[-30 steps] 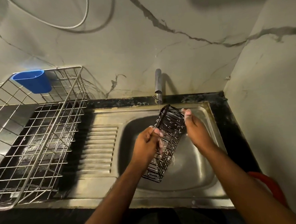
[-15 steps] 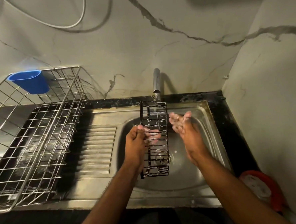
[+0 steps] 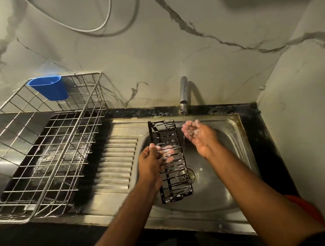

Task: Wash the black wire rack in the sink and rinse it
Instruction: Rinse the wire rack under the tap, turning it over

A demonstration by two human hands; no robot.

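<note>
Fingers (image 3: 166, 153) of left hand (image 3: 150, 161) curled round the rack's (image 3: 171, 160) left edge, soapy tips showing through the wires. Clamped on it, mid-length. Right hand (image 3: 198, 137) holds nothing: palm up, fingers loosely cupped and together, suds on them, sitting right under the thin stream from the tap (image 3: 183, 91).

Rack is upright-ish, long axis running away from the person, held over the sink (image 3: 234, 130) basin, lower end above the drain (image 3: 187, 175). Stream falls just beside its right edge, onto the right hand, not onto the rack.

Progress, my read: soaping looks done or nearly so, white foam streaks visible on the wires top to bottom. Rinse of the rack not yet done; foam on it says so. Right hand appears to be getting rinsed first. Left to do: get the rack under the stream, turn it so all sides flush, shake off.

Outward: ribbed drainboard (image 3: 118, 159) left of the basin, steel dish basket (image 3: 45, 149) on the table beyond it with a blue cup (image 3: 50, 88) hooked on its back rim. Something red (image 3: 305, 207) at the right edge, partly hidden by the arm; can't tell what.
</note>
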